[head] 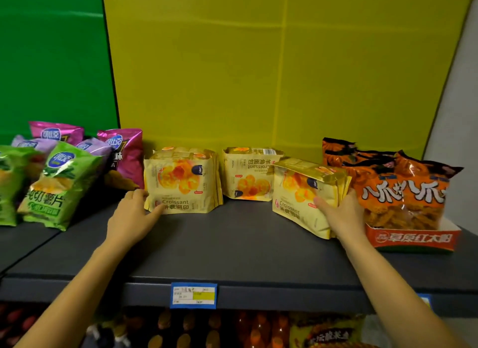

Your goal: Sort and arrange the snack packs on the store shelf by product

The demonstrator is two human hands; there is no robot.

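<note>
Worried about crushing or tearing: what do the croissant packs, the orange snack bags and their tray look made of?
Croissant packs: thin plastic film, apparently matte, with crimped seams. Orange snack bags: glossy plastic film, with glare and a see-through lower part. Tray: probably printed cardboard, with flat folded walls.

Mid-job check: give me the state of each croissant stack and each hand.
Left croissant stack: upright, left hand touching its edge.
Middle croissant pack: upside down, untouched.
Right croissant stack: tilted, gripped.
Left hand: open.
Right hand: closed on right stack.
</note>
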